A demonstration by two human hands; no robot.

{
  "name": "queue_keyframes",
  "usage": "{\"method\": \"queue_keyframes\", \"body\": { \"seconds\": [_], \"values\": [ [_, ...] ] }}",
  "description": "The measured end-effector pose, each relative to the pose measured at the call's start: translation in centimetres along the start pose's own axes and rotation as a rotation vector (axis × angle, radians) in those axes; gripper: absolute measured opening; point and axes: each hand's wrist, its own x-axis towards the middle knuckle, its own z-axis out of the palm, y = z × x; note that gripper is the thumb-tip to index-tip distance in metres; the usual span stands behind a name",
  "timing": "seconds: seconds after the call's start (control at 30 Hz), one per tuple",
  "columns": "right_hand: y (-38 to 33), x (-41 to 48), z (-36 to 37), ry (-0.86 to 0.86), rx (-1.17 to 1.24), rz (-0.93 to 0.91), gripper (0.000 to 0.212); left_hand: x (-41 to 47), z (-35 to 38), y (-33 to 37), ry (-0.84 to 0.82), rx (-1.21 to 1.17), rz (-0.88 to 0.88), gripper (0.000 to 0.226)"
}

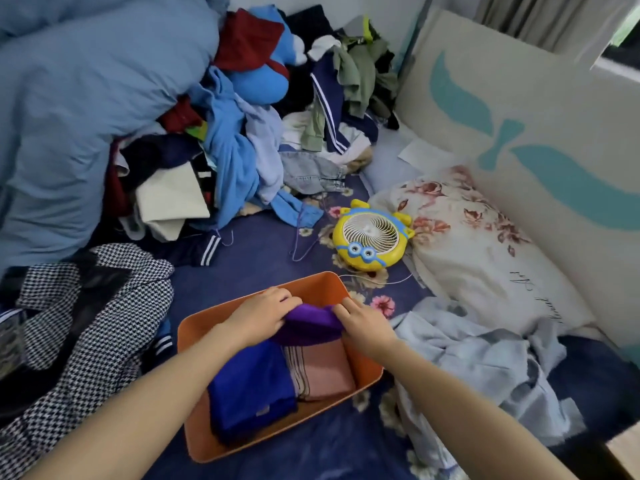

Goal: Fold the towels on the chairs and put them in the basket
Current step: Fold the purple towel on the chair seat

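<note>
An orange basket (pixel 304 285) sits on a dark blue floral sheet, low in the middle of the head view. Inside it lie a folded blue towel (pixel 249 393) on the left and a folded pink striped towel (pixel 322 372) on the right. A folded purple towel (pixel 310 323) is at the far end of the basket. My left hand (pixel 261 313) grips its left side and my right hand (pixel 362 323) grips its right side, both inside the basket.
A tall heap of mixed clothes (pixel 242 133) and a blue duvet (pixel 79 116) fill the left and back. A houndstooth garment (pixel 86 317) lies left of the basket. A yellow fan (pixel 370 237), a floral pillow (pixel 478 251) and a pale blue cloth (pixel 485 368) lie to the right.
</note>
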Motion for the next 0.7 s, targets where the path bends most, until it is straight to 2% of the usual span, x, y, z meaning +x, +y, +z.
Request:
{"method": "queue_keyframes", "body": {
  "seconds": [0.07, 0.13, 0.2, 0.27, 0.33, 0.43, 0.5, 0.6, 0.7],
  "values": [
    [0.9, 1.7, 1.1, 0.053, -0.03, -0.019, 0.027, 0.9, 1.1, -0.4, 0.063, -0.006, -0.044, 0.049],
    [1.6, 2.6, 3.7, 0.0, -0.085, -0.093, 0.007, 1.2, 4.3, -0.6, 0.072, 0.017, -0.087, 0.051],
    [1.8, 3.1, 7.6, -0.179, -0.152, -0.144, 0.026, 1.3, 8.9, -0.9, -0.03, 0.026, -0.144, 0.056],
    [1.2, 3.1, 11.2, -0.288, -0.221, -0.122, 0.037, 1.2, 13.6, -1.2, -0.194, 0.017, -0.234, 0.062],
    [0.8, 2.6, 14.6, -0.516, -0.227, -0.093, 0.041, 1.2, 17.7, -1.0, -0.306, 0.002, -0.286, 0.068],
    [1.0, 1.1, 19.3, -0.909, -0.213, -0.14, 0.043, 0.5, 22.0, 1.3, -0.502, 0.039, -0.242, 0.069],
    [1.2, 0.4, 19.9, -1.035, -0.273, -0.188, 0.043, -0.1, 23.4, 2.6, -0.608, 0.009, -0.262, 0.066],
    [1.3, 0.9, 19.8, -1.07, -0.281, -0.212, 0.043, -0.1, 23.4, 3.3, -0.647, -0.026, -0.301, 0.064],
    [1.1, 1.6, 18.4, -0.973, -0.24, -0.185, 0.043, 0.3, 21.8, 3.1, -0.619, -0.05, -0.331, 0.063]
  ]
}}
